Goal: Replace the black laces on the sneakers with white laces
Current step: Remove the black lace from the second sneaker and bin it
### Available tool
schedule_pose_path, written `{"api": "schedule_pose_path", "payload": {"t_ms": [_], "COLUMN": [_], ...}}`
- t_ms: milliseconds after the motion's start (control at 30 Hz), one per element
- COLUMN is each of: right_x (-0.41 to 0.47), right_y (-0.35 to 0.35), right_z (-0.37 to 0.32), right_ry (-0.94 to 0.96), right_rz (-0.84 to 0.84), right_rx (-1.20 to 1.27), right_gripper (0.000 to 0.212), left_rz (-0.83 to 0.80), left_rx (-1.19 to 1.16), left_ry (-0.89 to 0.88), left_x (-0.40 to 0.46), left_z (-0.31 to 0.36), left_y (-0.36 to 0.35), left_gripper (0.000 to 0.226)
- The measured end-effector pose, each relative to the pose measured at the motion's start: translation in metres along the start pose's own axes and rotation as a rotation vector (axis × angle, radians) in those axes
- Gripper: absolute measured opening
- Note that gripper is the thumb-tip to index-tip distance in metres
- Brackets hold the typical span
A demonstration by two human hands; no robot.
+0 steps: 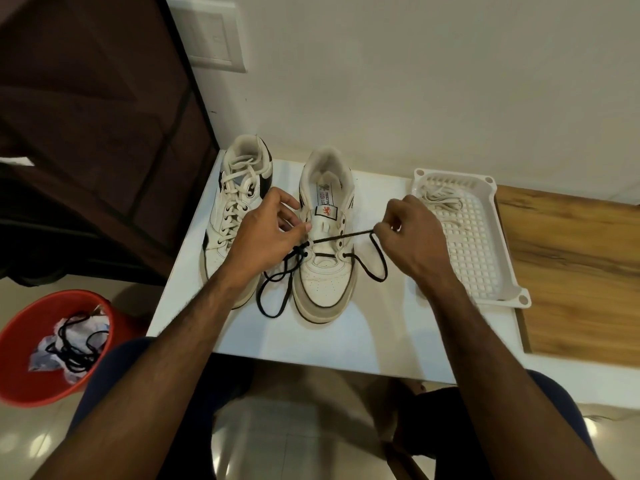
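- White table (363,341) against a pale wall, with a dark cabinet (86,133) off to the left.
- Down by the floor, a red bin (20,368) holds scrap paper and one discarded black lace (74,351).
- Left sneaker (235,209) already wears white laces, so I'd call that half finished.
- Left hand (266,233) steadies the right sneaker (325,244), fingertips curled on its eyelet edge.
- Black lace (379,258) sits only in the lowest eyelets; the upper ones are empty.
- Right hand (408,237) pinches that lace, pulling it out sideways.
- White lace (438,197) waits in the tray (485,258), well apart; unthreading and relacing remain.
- Nothing blocks the reach to it.
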State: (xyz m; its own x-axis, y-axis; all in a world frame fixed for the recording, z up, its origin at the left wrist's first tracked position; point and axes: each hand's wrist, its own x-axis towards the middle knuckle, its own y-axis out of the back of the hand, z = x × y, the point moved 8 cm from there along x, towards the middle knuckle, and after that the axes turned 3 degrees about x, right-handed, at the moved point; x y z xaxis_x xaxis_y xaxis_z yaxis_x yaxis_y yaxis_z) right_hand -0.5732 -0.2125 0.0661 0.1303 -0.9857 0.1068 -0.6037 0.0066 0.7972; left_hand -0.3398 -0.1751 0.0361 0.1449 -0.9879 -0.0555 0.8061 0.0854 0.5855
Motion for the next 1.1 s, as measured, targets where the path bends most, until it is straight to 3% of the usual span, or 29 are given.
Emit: {"api": "schedule_pose_path", "payload": {"t_ms": [67,133,200,433,567,733,933,1100], "right_x": [-0.004,-0.008,-0.013,-0.022,-0.006,0.005,0.003,-0.001], "right_y": [-0.005,-0.011,-0.022,-0.064,-0.027,0.036,0.009,-0.015], "right_z": [-0.002,-0.019,-0.041,-0.066,-0.044,0.007,0.018,0.031], "right_ry": [0.023,0.127,0.236,0.411,0.319,0.055,-0.031,-0.088], "right_rz": [-0.048,-0.08,-0.123,-0.166,-0.07,0.105,-0.184,-0.412], "right_rx": [-0.1,-0.035,0.031,-0.225,-0.221,-0.079,-0.139,-0.366], "right_gripper": [0.008,0.033,0.039,0.01,0.008,0.011,0.005,0.01], "left_rz": [0.003,0.005,0.008,0.021,0.018,0.005,0.0,-0.132], "left_rx": [-0.001,0.0,0.002,0.016,0.013,0.023,0.103,0.435], "left_ry": [0.0,-0.003,-0.005,-0.018,-0.027,-0.047,-0.212,-0.514], "left_x": [0.0,0.001,0.001,0.001,0.001,0.0,-0.005,-0.016], "left_z": [-0.001,-0.002,-0.001,-0.002,-0.002,0.0,0.008,0.03], "left_y": [0.0,0.001,0.001,0.001,0.001,0.001,-0.002,-0.022], "left_gripper": [0.033,0.033,0.034,0.033,0.032,0.031,0.026,0.034]}}
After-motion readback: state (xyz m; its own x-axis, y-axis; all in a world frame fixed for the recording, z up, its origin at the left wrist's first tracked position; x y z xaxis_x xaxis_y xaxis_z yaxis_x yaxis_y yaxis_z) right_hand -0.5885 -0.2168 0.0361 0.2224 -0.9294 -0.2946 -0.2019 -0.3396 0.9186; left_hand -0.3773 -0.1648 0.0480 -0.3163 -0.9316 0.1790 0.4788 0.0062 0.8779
